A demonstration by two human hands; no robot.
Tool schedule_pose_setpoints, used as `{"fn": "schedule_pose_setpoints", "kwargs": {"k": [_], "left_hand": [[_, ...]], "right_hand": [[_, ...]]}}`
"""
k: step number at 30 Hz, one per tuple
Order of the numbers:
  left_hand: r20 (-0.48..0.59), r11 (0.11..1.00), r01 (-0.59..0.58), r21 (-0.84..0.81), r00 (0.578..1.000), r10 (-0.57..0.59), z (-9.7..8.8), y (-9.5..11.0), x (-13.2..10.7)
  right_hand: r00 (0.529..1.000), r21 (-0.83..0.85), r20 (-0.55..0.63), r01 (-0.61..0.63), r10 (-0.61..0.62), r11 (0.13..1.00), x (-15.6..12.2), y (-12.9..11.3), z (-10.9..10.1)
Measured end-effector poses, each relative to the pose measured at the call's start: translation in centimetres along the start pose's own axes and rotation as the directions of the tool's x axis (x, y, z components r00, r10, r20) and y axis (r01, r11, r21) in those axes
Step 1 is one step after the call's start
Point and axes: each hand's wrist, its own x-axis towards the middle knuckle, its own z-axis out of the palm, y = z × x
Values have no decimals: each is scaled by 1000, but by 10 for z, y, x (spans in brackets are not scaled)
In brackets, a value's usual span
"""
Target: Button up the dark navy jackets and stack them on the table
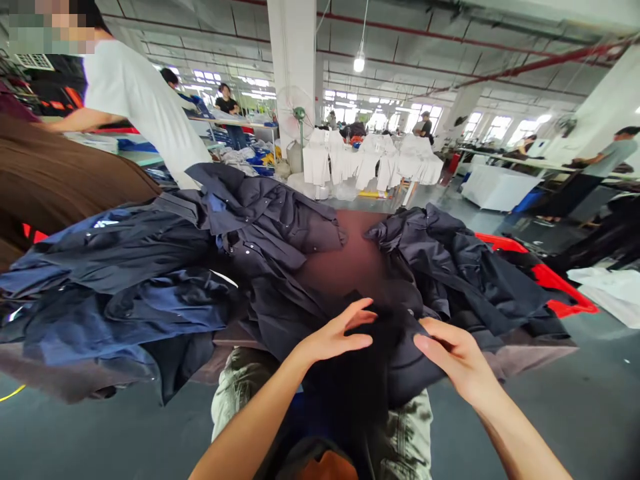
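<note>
A dark navy garment (415,370) lies across my lap and the near edge of the table. My right hand (453,357) pinches a fold of it between thumb and fingers. To its left, my left hand (343,333) hovers over the dark cloth with thumb and fingers apart, holding nothing. Just beyond the hands, a dark jacket (270,220) with small snap buttons is spread on the brown tabletop (345,260). Which garment some of the black cloth between my hands belongs to, I cannot tell.
Piled navy garments (130,293) cover the table's left side. More dark garments (460,267) are heaped at the right, beside a red bin (570,293). A person in a white shirt (140,100) leans in at the left. White garments (370,157) hang farther back.
</note>
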Motion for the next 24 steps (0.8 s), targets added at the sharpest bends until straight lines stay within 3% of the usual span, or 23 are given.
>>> {"fn": "schedule_pose_setpoints", "kwargs": {"k": [2,3,7,11,13,15,16,17,19,20,21,22,23,24], "left_hand": [[230,999,19,26,973,-24,9,10,3],[269,996,43,78,961,-62,15,11,4],[243,961,161,227,946,-216,33,-14,-5],[379,976,131,176,905,-190,42,-29,-22],[289,976,72,208,948,-131,40,-17,-33],[39,951,21,307,999,-35,33,8,-46],[-126,930,6,368,991,44,28,22,-54],[-286,903,-8,430,947,145,24,37,-62],[-478,818,-67,571,783,398,18,65,-81],[-480,756,-125,642,703,524,17,77,-92],[-431,693,-191,695,660,615,18,86,-102],[-346,645,-257,720,673,654,19,94,-112],[-232,631,-311,711,743,628,22,100,-121],[-91,655,-334,678,846,525,24,103,-130]], "right_hand": [[997,-7,55,60,-59,998,-24,-9,-5],[992,-7,93,90,-89,996,-35,-9,-7],[978,-23,194,84,-78,996,-76,-2,-10],[973,20,229,-48,42,999,-98,4,-18],[974,37,196,-122,112,992,-105,6,-28],[963,-5,102,-250,249,968,-112,8,-38],[943,-32,40,-330,331,943,-116,8,-43],[914,-49,-13,-407,406,912,-120,8,-47],[862,-58,-30,-507,506,860,-128,5,-53],[853,-57,-9,-521,522,852,-132,3,-54],[853,-57,16,-521,522,852,-136,0,-56],[856,-57,29,-514,516,856,-140,-3,-56],[859,-61,25,-510,512,858,-144,-5,-57],[860,-67,-5,-510,511,858,-149,-6,-57]]}}
